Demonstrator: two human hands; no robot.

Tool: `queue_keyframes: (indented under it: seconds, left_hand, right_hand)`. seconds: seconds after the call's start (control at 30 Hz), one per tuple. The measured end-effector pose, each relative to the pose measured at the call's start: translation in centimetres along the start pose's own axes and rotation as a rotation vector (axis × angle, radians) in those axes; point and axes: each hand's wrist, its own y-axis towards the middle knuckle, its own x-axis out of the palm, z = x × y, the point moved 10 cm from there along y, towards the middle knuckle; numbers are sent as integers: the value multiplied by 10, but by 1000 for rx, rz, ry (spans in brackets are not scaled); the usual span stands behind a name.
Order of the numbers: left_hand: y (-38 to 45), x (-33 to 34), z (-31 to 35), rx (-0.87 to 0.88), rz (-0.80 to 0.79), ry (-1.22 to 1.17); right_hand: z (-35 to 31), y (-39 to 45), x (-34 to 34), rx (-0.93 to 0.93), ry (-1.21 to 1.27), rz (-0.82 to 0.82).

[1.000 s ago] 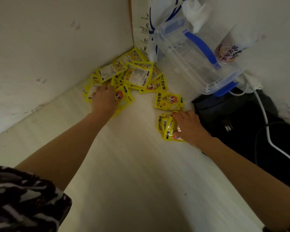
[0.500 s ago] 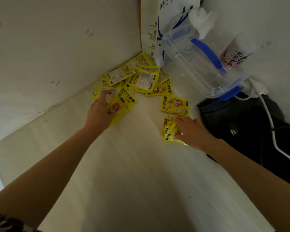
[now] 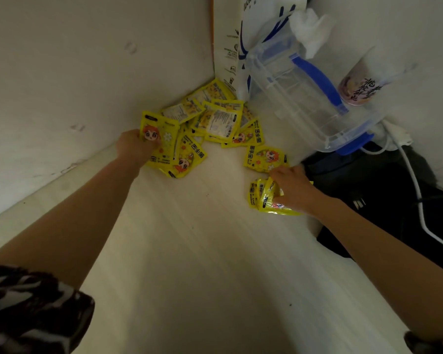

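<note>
Several yellow hand-warmer packets (image 3: 216, 121) lie scattered on the pale table (image 3: 202, 251) in the corner by the wall. My left hand (image 3: 133, 146) pinches one yellow packet (image 3: 161, 139), lifted face-up at the left edge of the pile. My right hand (image 3: 294, 187) grips a small stack of packets (image 3: 264, 198) against the table. A single packet (image 3: 265, 158) lies just beyond the fingers of that hand.
A clear plastic box with blue handle and clips (image 3: 304, 98) lies tilted at the back right. A white paper bag (image 3: 238, 39) stands in the corner, a printed cup (image 3: 361, 80) beside the box. A black bag (image 3: 384, 200) and white cable (image 3: 417, 200) lie on the right.
My left hand has picked a packet out of the pile and raised it face-up. My right hand stays on its stack, fingers shifted toward the single packet.
</note>
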Motion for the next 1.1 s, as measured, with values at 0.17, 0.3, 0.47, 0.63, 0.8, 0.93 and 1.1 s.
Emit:
queue_keyframes:
  seconds: [0.17,0.3,0.47,0.63,0.8,0.93,1.1]
  left_hand:
    - [-7,12,-5,-11,-16,102]
    - [-15,15,-10,-40,8,160]
    - [-42,8,-10,4,44,212]
    - [-77,-5,-21,25,85,154]
    - [-122,-8,-45,27,76,57]
    - [-168,-3,-64,0,70,-44]
    - [-225,16,-99,-97,-26,-265]
  right_hand:
    - [-3,-2,10,12,64,-13]
    - [-6,-5,8,23,38,4]
    - [-6,-20,7,46,63,48]
    - [-9,-40,14,63,145,88]
    - [-12,-60,29,84,228,98]
    - [-13,-85,40,130,414,129]
    - [-10,-124,61,231,744,197]
